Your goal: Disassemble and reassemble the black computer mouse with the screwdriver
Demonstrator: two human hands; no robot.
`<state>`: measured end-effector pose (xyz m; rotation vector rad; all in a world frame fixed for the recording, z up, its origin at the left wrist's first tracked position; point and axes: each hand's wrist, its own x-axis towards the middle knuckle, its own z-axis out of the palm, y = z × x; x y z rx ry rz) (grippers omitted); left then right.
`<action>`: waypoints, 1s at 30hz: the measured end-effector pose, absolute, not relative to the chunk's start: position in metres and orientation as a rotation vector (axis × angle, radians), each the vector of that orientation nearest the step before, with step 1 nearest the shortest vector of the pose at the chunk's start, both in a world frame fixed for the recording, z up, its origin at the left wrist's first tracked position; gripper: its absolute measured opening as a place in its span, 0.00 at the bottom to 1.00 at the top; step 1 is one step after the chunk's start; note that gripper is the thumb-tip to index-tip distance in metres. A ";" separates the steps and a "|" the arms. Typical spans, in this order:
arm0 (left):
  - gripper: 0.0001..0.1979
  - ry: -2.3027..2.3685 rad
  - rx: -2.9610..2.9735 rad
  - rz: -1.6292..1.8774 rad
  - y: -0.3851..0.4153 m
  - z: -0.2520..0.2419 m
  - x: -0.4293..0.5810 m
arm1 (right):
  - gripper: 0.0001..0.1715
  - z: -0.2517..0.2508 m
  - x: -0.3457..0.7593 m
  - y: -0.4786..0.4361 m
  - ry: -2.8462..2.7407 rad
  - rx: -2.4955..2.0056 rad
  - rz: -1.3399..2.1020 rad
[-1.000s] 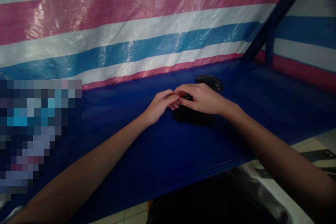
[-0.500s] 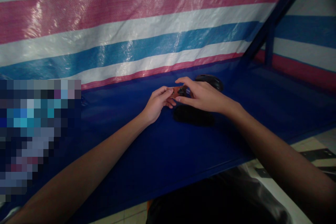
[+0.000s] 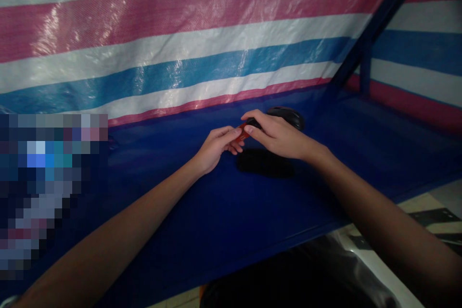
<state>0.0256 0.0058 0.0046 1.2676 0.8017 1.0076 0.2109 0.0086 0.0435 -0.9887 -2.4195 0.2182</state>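
Between my two hands is a small reddish-orange piece with a dark part at its right end. My left hand pinches its left end between thumb and fingers. On its right end, the thumb and forefinger of my right hand are closed, partly covering the dark part. A rounded black object lies on the blue surface just behind my right hand. Nearer to me, below the hands, lies a long, dark, fuzzy-looking object.
The blue surface is bordered at the back by a striped plastic sheet. A dark blue frame bar slants at the right. The left side is pixelated. Tiled floor shows beyond the front edge.
My right hand's thumb and forefinger have closed onto the reddish piece, which now tilts up to the right. The view has shifted slightly.
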 end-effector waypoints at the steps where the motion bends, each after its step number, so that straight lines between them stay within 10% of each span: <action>1: 0.13 0.804 1.267 1.011 0.005 0.005 0.026 | 0.21 0.044 0.211 0.009 -2.418 -0.995 0.226; 30: 0.14 0.893 1.305 0.985 0.005 0.005 0.030 | 0.21 0.043 0.211 0.010 -2.514 -1.005 0.100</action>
